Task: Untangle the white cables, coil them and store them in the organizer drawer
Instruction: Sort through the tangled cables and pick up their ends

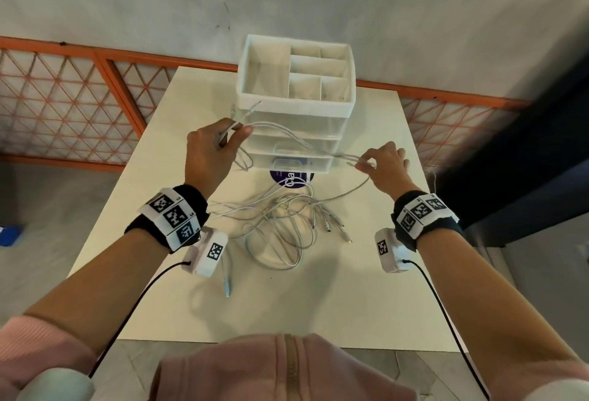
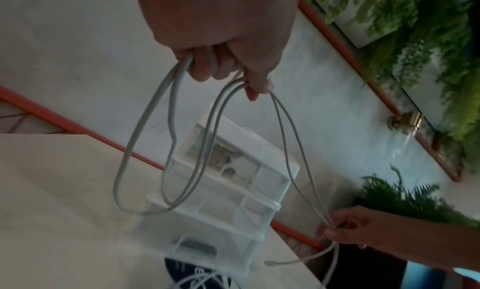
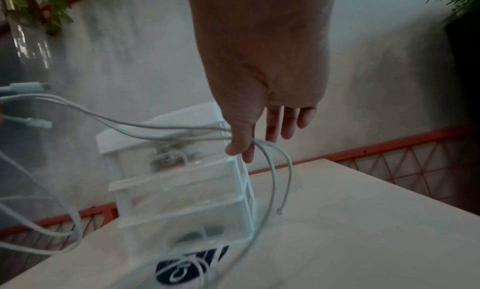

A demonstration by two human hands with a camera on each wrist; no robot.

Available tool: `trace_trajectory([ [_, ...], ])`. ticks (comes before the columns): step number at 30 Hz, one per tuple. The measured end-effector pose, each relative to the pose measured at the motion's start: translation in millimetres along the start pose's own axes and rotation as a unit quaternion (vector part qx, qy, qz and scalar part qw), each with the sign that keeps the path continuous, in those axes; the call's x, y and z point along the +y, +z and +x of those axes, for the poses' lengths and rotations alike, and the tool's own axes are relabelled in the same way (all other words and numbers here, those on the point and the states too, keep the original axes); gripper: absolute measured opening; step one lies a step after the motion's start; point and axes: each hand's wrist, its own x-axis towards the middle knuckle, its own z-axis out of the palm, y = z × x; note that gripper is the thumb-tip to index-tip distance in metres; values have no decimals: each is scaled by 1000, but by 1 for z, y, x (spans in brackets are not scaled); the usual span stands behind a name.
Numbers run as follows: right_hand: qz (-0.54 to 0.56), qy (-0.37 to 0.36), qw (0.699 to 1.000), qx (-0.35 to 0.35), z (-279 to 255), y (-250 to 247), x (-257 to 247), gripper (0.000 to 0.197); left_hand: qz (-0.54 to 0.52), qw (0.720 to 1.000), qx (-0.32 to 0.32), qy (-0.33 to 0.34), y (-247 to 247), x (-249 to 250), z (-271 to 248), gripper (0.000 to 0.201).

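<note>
A white cable (image 1: 287, 133) is stretched between both hands above the table (image 1: 350, 289), its long axis running left to right and sagging slightly toward the right, in front of the organizer (image 1: 296, 94). The left hand (image 1: 210, 152) is raised at the left, fingers curled round several loops of the cable; in the left wrist view the loops (image 2: 145, 149) hang down from the fist. Two plug ends stick out past this hand, pointing far and right toward the organizer. The right hand (image 1: 385, 164) pinches the doubled cable between thumb and forefinger, the other fingers loosely spread; a short free end with a plug (image 3: 280, 211) dangles below it, pointing down at the table.

The remaining white cables (image 1: 287, 225) lie in a tangled heap on the near middle of the table, plug ends fanned to the right. The organizer stands at the far edge, with an open compartmented tray on top and clear drawers (image 1: 293, 161) below, all closed. A dark round sticker (image 1: 291, 179) lies under its near edge; only the letters "Cla" can be read.
</note>
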Motion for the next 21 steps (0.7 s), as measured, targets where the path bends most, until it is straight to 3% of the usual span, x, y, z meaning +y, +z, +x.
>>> trace_trajectory([
  [3, 47, -7, 999, -8, -9, 20, 2, 37, 53, 997, -48, 1, 12, 2, -12, 27],
  [5, 109, -31, 994, -1, -15, 30, -3, 33, 69, 995, -67, -2, 19, 6, -17, 27],
  [6, 135, -43, 990, -25, -19, 33, -7, 25, 70, 995, -68, -4, 22, 8, -19, 27],
  [9, 116, -95, 972, -183, -28, 50, -17, 9, 59, 997, -57, -8, 29, 19, -17, 27],
  [12, 75, -131, 956, -252, -37, 79, -17, 31, 54, 997, -52, -7, 33, 27, -13, 28],
  [15, 33, -153, 951, -267, -46, 101, -15, 45, 58, 997, -56, -9, 35, 27, -11, 31],
  [21, 26, -141, 960, -241, -42, 111, -18, 13, 58, 996, -64, -17, 33, 17, -15, 29],
])
